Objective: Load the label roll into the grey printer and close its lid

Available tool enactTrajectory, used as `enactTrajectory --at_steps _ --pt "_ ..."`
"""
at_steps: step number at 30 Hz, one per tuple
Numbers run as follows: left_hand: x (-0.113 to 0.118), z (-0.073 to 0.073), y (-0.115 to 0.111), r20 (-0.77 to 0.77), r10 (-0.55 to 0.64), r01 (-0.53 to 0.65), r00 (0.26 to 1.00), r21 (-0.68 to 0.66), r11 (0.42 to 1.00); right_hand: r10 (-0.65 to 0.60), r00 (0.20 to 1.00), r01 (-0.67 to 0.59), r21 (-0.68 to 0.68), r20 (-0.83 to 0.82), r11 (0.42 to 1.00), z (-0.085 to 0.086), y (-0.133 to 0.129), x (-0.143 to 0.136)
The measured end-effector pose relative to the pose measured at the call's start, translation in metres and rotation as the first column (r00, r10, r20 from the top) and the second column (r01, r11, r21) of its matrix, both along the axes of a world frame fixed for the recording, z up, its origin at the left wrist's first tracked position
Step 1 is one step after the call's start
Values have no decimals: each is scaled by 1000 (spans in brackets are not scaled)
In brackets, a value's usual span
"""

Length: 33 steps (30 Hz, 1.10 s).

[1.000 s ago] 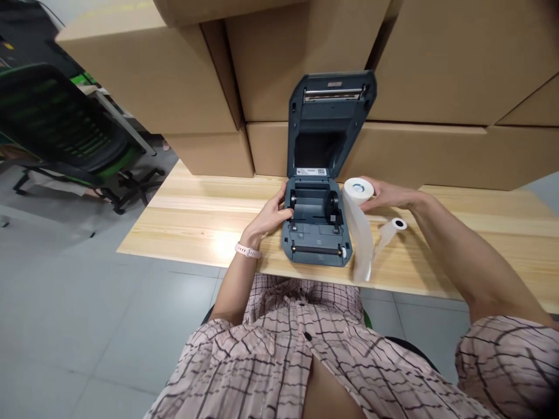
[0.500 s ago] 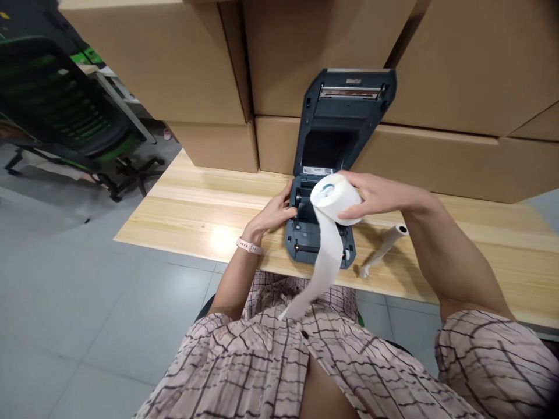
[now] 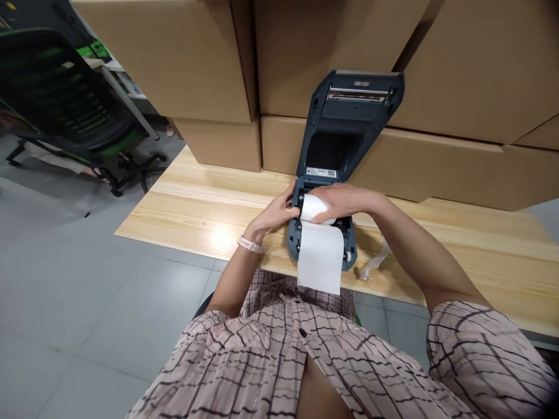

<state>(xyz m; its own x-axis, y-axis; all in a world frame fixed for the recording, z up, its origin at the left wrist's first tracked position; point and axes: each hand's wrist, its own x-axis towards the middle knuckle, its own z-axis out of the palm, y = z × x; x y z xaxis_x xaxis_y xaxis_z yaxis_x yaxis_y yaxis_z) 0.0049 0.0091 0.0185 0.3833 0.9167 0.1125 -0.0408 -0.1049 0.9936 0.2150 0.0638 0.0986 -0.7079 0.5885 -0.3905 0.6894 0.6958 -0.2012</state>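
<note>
A dark blue-grey label printer (image 3: 292, 247) stands on the wooden table with its lid (image 3: 315, 125) swung up and back. Inside its bay lies a white paper roll (image 3: 312, 208), and its loose end hangs forward over the printer's front and past the table edge. My right hand (image 3: 343, 199) is closed over the roll from the right and hides part of it. My left hand (image 3: 278, 210) grips the printer's left side wall, its thumb over the rim beside the roll. Right of the printer is a crumpled white strip (image 3: 374, 263), partly hidden by my right forearm.
Large cardboard boxes (image 3: 187, 64) are stacked along the back of the table (image 3: 183, 203), close behind the raised lid. A black mesh office chair (image 3: 65, 110) stands on the floor to the left.
My right hand has lowered the paper roll from above the printer into its bay and turned it. The loose paper now lies straight over the front. My left hand has stayed on the printer.
</note>
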Motion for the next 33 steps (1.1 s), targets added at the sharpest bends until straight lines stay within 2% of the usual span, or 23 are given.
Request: enactTrajectory --at_steps 2,5,9,13,16,19,27,33 --pt "0 0 -1 -2 -1 1 1000 -3 1000 14 991 -9 34 -135 999 -2 -8 10" --pt "-1 0 0 3 -17 17 1000 9 1000 67 941 -27 125 -332 992 -4 -38 29" --pt "-1 -3 1 -2 -24 24 1000 28 999 126 922 -95 101 -366 990 -16 -93 45" --pt "-1 -2 0 -8 -25 25 1000 59 998 76 912 11 210 -404 978 -35 -129 43" --pt "-1 -1 -1 -10 -16 17 1000 44 999 68 887 81 300 -457 950 -46 -141 36" --pt "-1 0 -1 -20 -5 5 1000 21 1000 68 869 115 334 -490 935 -52 -149 29" --pt "-2 -1 -2 -55 4 -2 999 37 999 1 841 190 297 -540 936 -61 -168 22" --pt "-7 -11 0 -97 26 -21 995 51 998 -29 823 204 247 -567 947 -59 -180 26"
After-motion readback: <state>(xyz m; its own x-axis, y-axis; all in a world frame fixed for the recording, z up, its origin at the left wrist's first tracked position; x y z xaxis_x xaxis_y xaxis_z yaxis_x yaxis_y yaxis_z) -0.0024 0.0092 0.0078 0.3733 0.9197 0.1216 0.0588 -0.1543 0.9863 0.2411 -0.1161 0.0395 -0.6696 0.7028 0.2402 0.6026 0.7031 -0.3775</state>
